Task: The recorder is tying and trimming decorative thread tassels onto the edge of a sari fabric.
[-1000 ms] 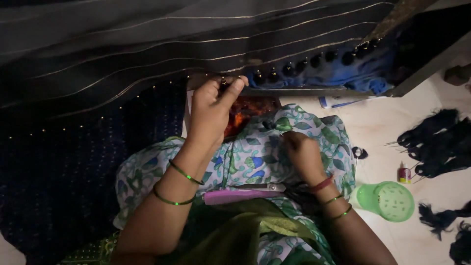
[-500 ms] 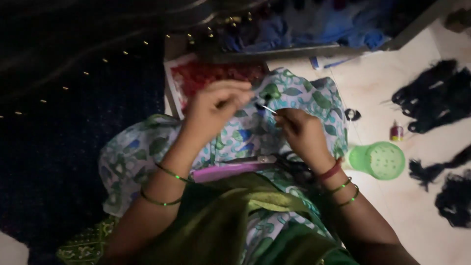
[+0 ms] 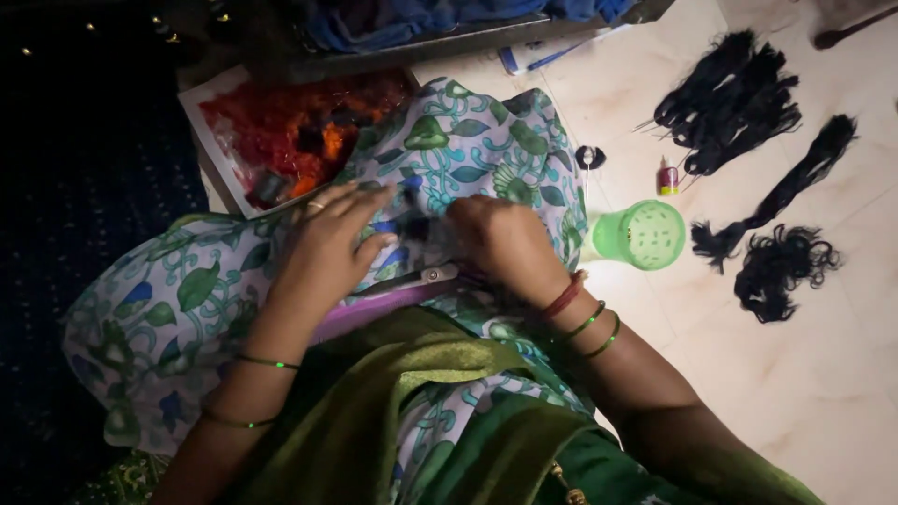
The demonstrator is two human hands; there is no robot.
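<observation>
Hands meet on a floral-printed cloth [image 3: 468, 150] draped over the person's lap, white with green leaves and blue flowers. The left hand [image 3: 327, 245] lies flat on it, fingers stretched out and slightly spread toward two o'clock, with a ring on one finger; it grips nothing that I can see. The right hand [image 3: 505, 245] sits just beside it at three o'clock, curled down with fingertips bunched on a small dark patch [image 3: 412, 227] on the cloth; whether it pinches anything is hidden by the knuckles. Green bangles circle both wrists, with a red one added on the right.

Just below the hands, at six o'clock, a pair of scissors [image 3: 412, 279] with purple handles lies across the lap.

At eleven o'clock from the hands, a shallow white tray [image 3: 210, 140] sits on the floor, filled with red and orange scraps and a few dark bits. At three o'clock stands a small green plastic cup [image 3: 641, 234], its top perforated like a sieve; its contents cannot be made out. Beyond it, at two o'clock, a tiny red-and-gold bottle [image 3: 668, 178] stands near bundles of black thread or hair [image 3: 725, 98] spread over the pale tiled floor [image 3: 823, 393].
</observation>
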